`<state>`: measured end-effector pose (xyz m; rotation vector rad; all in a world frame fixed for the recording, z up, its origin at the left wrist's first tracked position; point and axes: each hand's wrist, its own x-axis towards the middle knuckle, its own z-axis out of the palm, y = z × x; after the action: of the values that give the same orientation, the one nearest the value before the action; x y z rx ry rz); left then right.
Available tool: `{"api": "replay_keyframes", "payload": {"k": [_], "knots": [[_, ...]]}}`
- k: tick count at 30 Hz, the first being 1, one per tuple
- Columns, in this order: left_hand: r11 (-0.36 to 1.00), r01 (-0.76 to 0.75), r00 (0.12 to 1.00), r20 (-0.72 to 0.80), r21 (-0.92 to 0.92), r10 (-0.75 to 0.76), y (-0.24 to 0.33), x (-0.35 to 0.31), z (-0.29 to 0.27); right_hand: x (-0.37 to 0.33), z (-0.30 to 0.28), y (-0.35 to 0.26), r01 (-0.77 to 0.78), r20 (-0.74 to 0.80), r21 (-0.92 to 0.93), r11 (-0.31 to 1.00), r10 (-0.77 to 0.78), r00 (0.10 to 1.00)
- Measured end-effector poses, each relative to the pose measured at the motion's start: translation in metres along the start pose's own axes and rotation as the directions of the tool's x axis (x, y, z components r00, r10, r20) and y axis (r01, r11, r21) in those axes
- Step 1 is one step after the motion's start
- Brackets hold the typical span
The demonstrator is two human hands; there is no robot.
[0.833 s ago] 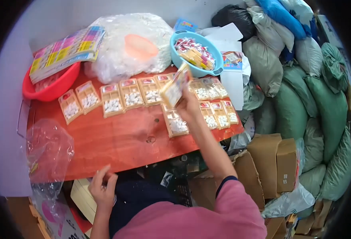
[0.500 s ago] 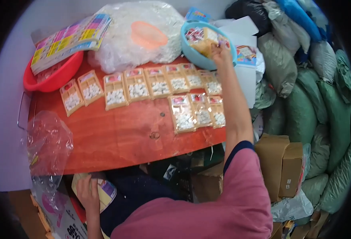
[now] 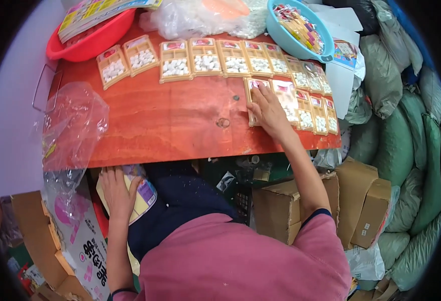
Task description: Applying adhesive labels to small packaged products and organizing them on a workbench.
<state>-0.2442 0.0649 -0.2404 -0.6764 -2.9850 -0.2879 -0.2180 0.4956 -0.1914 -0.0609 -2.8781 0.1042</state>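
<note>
My right hand (image 3: 269,111) lies over the leftmost tan compartment tray (image 3: 252,118) of the front row, fingers apart and touching its top. Small white pieces fill the lower part of each tray, and a red picture shows at the upper end. Beside it is another tray (image 3: 286,93) with a shiny clear cover. Low on the left, below the table edge, my left hand (image 3: 115,189) rests with stretched fingers on a pale yellow pack (image 3: 143,200) with a purple label. The far side of that pack is hidden by the hand and table.
Behind stands a row of similar trays (image 3: 206,62) on the red table (image 3: 165,120). A red basin (image 3: 92,42) holds printed cards; a light blue basin (image 3: 326,56) holds wrapped packs. A clear plastic bag (image 3: 75,120) hangs at the left edge. Cardboard boxes (image 3: 361,195) and green sacks (image 3: 381,145) crowd the right.
My right hand has moved from the blue basin to the front-row trays and no longer holds a tan pack. My left hand has shifted forward on the yellow pack. The view has tilted downward.
</note>
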Motion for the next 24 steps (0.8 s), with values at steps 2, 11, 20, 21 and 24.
{"api": "replay_keyframes", "payload": {"k": [2,11,20,21,24], "knots": [[0.999,0.009,0.996,-0.083,-0.047,-0.013,-0.007,0.002,0.0,-0.005,0.01,-0.023,0.03,-0.012,0.027,0.999,-0.029,1.0],[0.927,0.057,0.977,-0.169,-0.371,-0.128,-0.027,0.007,-0.01,0.012,0.03,-0.112,0.212,0.026,0.236,0.948,-0.225,0.974],[0.783,0.141,0.975,-0.051,-0.606,-0.215,-0.059,-0.037,-0.036,0.005,0.01,-0.253,0.397,-0.15,0.646,0.652,-0.401,0.904],[0.737,0.163,0.973,-0.019,-0.656,-0.232,-0.06,-0.036,-0.036,0.003,0.018,-0.269,0.46,-0.199,0.692,0.556,-0.465,0.862],[0.537,0.242,0.951,0.09,-0.808,-0.294,-0.064,-0.035,-0.032,0.001,0.043,-0.309,0.527,-0.25,0.658,0.537,-0.505,0.826]]}}
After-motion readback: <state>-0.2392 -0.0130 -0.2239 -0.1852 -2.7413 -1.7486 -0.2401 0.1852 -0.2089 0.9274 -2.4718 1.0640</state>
